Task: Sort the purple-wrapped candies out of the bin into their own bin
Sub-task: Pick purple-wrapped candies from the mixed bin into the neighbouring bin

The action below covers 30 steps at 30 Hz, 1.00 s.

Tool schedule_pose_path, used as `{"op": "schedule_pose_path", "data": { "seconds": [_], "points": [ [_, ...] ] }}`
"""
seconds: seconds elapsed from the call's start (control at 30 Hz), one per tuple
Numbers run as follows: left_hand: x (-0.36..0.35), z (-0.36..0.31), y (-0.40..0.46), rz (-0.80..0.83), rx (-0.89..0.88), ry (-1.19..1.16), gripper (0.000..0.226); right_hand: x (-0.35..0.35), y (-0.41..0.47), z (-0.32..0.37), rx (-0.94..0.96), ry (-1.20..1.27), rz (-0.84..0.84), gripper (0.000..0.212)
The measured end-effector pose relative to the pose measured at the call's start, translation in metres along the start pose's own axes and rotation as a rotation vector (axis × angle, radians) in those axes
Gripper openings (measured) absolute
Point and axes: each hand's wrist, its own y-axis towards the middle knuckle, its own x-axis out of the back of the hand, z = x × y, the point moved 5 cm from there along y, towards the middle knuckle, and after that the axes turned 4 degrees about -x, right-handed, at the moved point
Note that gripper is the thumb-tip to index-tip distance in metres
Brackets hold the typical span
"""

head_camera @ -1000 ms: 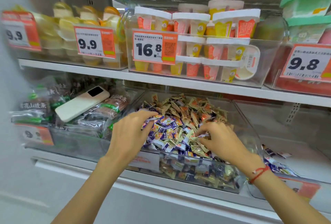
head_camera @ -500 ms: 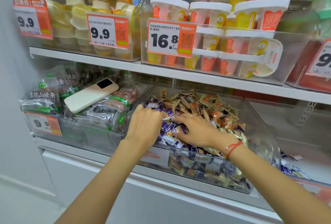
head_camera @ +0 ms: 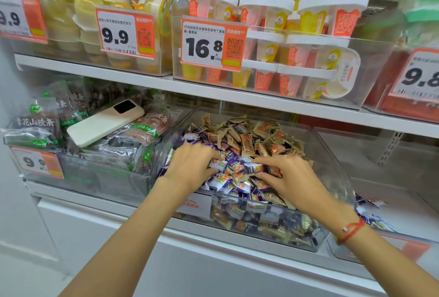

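Observation:
A clear bin (head_camera: 330,154) on the lower shelf holds a heap of small wrapped candies. Purple-wrapped candies (head_camera: 234,168) lie at the front left of the heap, and tan and orange candies (head_camera: 256,139) fill the back. My left hand (head_camera: 192,166) sits on the purple pile with fingers curled around several of them. My right hand (head_camera: 289,177) is beside it, its fingers pinching purple candies in the middle of the heap. To the right, a second clear bin (head_camera: 403,206) holds a few purple candies (head_camera: 373,216) near its front.
A bin of dark snack packs (head_camera: 47,130) stands to the left, with a cream phone (head_camera: 104,122) lying on top. The shelf above (head_camera: 213,89) carries bins of jelly cups (head_camera: 285,35) with orange price tags. A white cabinet front runs below.
My right hand moved left across the heap toward my left hand, then both settled close together on the purple candies. The view moved closer.

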Motion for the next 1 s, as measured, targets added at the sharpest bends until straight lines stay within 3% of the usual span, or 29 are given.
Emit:
{"op": "schedule_pose_path", "data": {
  "seconds": [0.1,0.23,0.33,0.4,0.57,0.67,0.83,1.0],
  "points": [
    [0.003,0.004,-0.001,-0.016,0.035,-0.082,0.035,0.014,-0.016,-0.015,-0.125,0.209,-0.126,0.035],
    [0.013,0.003,-0.007,-0.211,0.074,-0.267,0.035,0.032,-0.026,-0.03,-0.274,0.502,-0.062,0.036],
    [0.034,-0.01,-0.011,-0.413,0.152,-0.418,0.033,0.048,-0.033,-0.041,-0.27,0.535,-0.045,0.031],
    [0.043,-0.03,-0.01,-0.446,0.185,-0.528,0.034,0.061,-0.04,-0.053,-0.286,0.526,-0.086,0.026],
    [0.047,-0.112,-0.002,-0.299,-0.093,-0.596,0.034,0.1,-0.066,-0.112,-0.399,0.073,-0.193,0.027],
    [0.048,-0.161,0.018,-0.316,-0.216,-0.586,0.033,0.106,-0.08,-0.149,-0.495,-0.088,-0.171,0.026],
    [0.032,-0.234,0.059,-0.22,-0.367,-0.422,0.03,0.08,-0.095,-0.18,-0.523,-0.056,-0.002,0.03],
    [0.004,-0.253,0.075,-0.039,-0.334,-0.275,0.044,0.08,-0.1,-0.189,-0.507,0.071,0.126,0.05]
  ]
}}
